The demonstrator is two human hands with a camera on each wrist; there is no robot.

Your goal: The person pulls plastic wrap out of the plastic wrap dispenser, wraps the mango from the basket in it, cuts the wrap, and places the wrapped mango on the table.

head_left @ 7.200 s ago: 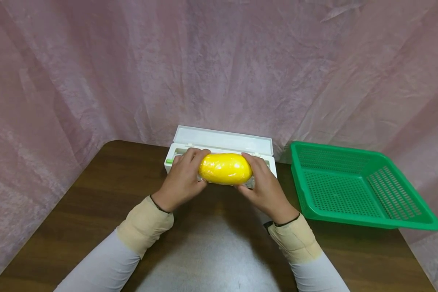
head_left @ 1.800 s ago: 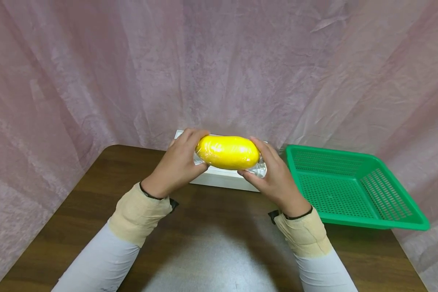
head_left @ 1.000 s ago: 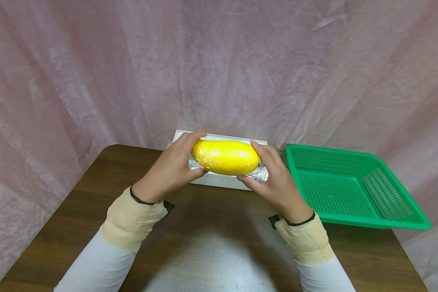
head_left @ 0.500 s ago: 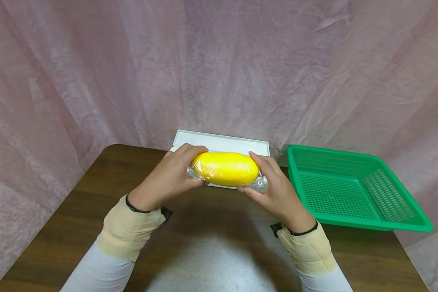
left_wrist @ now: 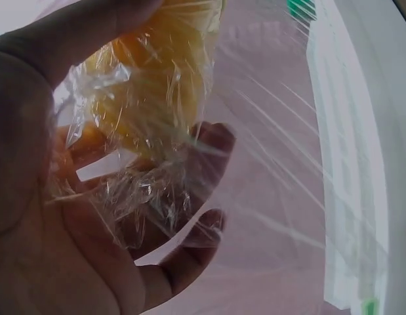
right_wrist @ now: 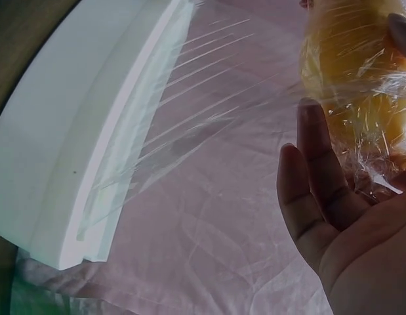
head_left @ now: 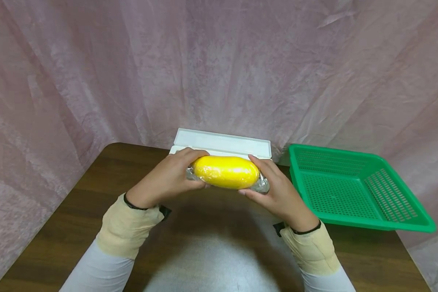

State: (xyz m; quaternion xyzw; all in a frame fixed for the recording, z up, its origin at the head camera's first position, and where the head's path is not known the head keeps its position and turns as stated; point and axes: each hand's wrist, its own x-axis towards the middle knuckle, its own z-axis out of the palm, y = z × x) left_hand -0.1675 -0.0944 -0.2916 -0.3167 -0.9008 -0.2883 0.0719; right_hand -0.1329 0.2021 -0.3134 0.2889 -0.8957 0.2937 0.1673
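Gripping the yellow object (head_left: 226, 172) between left hand (head_left: 166, 176) and right hand (head_left: 281, 194), both partly curled round its ends. Held up over the tabletop (head_left: 87, 190) between them, wrapped in clear film (head_left: 261, 185) stretched to the white box (head_left: 222, 142) just beyond the hands. Near the right hand, on its outer side, a green basket (head_left: 336, 196).

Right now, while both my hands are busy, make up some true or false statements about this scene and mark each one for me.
1. The left hand and right hand both hold the yellow object. True.
2. Clear film stretches between the white box and the yellow object. True.
3. The lid of the white box is closed. False: the lid stands open.
4. The green basket sits on the person's left. False: the green basket is on the right.
5. A pinkish curtain hangs behind the table. True.
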